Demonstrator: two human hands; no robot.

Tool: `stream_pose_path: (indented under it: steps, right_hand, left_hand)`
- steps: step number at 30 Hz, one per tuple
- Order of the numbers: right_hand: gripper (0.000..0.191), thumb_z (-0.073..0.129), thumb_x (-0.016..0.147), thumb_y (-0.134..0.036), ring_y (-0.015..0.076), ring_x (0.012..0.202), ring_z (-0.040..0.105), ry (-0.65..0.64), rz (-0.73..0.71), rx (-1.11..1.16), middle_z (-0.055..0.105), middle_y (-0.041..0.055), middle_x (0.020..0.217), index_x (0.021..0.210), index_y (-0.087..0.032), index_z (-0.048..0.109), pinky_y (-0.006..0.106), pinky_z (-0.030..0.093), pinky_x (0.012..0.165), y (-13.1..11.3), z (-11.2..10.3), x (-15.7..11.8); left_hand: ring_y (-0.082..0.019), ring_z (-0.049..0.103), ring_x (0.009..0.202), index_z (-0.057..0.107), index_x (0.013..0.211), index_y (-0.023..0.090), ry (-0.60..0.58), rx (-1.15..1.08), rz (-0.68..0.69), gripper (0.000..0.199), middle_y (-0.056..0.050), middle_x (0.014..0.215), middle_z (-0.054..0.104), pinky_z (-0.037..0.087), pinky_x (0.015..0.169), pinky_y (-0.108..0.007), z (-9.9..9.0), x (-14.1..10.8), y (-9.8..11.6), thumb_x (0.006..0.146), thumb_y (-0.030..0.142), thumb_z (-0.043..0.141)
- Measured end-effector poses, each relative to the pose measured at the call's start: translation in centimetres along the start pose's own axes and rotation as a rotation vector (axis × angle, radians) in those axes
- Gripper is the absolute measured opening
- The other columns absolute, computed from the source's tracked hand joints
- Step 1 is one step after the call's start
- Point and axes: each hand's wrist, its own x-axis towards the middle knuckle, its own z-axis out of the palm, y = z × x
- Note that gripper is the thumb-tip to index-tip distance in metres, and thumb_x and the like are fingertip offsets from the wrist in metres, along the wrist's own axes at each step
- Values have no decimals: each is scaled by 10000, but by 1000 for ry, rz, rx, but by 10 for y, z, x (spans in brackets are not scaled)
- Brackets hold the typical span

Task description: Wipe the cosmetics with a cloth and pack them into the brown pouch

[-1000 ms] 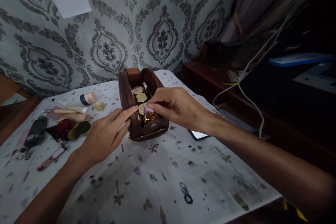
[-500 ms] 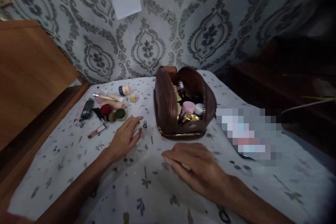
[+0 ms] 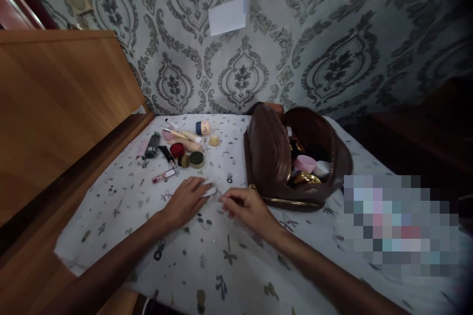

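My left hand (image 3: 188, 200) is low over the patterned white cloth (image 3: 207, 266), its fingers bent around or against a small whitish thing (image 3: 211, 192), too blurred to name. Just right of it, my right hand (image 3: 246, 209) is closed in a pinch at that thing's right end. An open brown bag (image 3: 268, 150) stands beyond my right hand. Inside it are a pink-lidded jar (image 3: 305, 163), a white-lidded jar (image 3: 322, 168) and something gold (image 3: 306, 179). Beyond my left hand lie a green round jar (image 3: 197, 159), a red round jar (image 3: 177, 150) and a lip gloss tube (image 3: 164, 175).
Farther back on the cloth are a blue-and-beige jar (image 3: 203, 128), a small yellow jar (image 3: 214, 141), brushes (image 3: 181, 135) and a dark green bottle (image 3: 152, 145). A wooden panel (image 3: 70, 93) rises at the left. A pixelated object (image 3: 401, 226) lies at the right.
The view has turned left, so everything sits farther right. My hands have come together, and the small whitish thing now shows between them. My right hand has moved forward and left toward my left hand.
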Motion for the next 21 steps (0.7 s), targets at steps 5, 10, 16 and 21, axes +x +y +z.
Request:
stream_pose_path:
  steps: [5,10,16,21]
  right_hand:
    - [295,545,832,-405,103,465,470,49,38,155,551,-16,520,673,-168,620,222,361,493,5,26,29]
    - [280,538,835,-378,110,539,488,63,-63,52,539,-16,564,663,-168,606,221,357,526,11,34,27]
    - [283,512,857,-363,105,548,452,19,-57,-1,512,-24,559,691,-158,615,223,331,538,11,33,21]
    - [278,511,864,-345,104,555,435,21,-70,-20,501,-26,564,685,-157,611,221,317,533,10,33,20]
  left_hand:
    - [-221,589,985,611,1126,183,61,-126,-75,277,-104,1048,634,527,857,-366,-1,2,-8,945,123,410]
    - [-216,591,1026,587,1164,187,235,-247,-200,290,-100,1070,637,502,911,-366,-7,1,-19,944,142,405]
    - [-220,612,994,580,1169,190,439,-200,-389,273,-85,1080,649,497,903,-367,-29,5,-56,953,267,430]
    - [-275,571,1112,554,1214,145,544,95,-520,348,-133,1156,627,454,995,-432,-53,12,-114,940,293,400]
